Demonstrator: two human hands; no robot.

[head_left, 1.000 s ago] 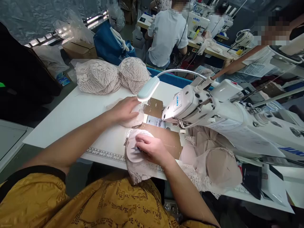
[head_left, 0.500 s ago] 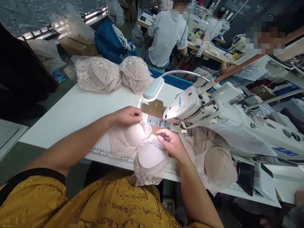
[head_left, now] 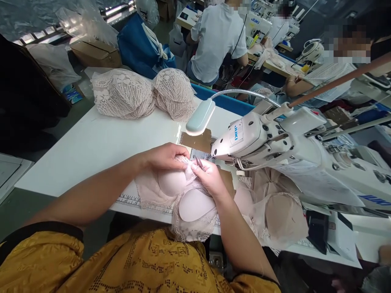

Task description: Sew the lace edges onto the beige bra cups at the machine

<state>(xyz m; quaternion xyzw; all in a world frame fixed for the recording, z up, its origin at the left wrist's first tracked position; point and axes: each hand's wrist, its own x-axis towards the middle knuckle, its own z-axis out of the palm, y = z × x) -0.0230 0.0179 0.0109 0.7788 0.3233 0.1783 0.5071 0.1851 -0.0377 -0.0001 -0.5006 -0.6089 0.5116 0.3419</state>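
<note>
A pale pink lace bra (head_left: pixel 195 205) lies cups up at the table's front edge, its lower cup hanging slightly over. My left hand (head_left: pixel 169 156) is closed on the lace at the top of the upper cup, fingers pinching the edge. Close beside it, my right hand (head_left: pixel 209 177) is closed around small thread snips (head_left: pixel 199 162), whose dark pointed blades stick out above the thumb. The right thumb and fingertips meet the same lace near the middle of the bra. Part of the snips is hidden in the palm.
The sewing machine (head_left: pixel 244 136) stands right of my hands, below a lamp (head_left: pixel 200 118) on a bendable neck. Stacked lace bra cups (head_left: pixel 124 93) sit at the back left. Another beige bra (head_left: pixel 285 215) lies right. A ruler strip (head_left: pixel 131 201) edges the table. A co-worker (head_left: pixel 216 42) sits beyond.
My right hand has moved up and left to meet my left hand at the lace. The snips' blades now show clearly. The left hand has come slightly down and right, gathering the lace.
</note>
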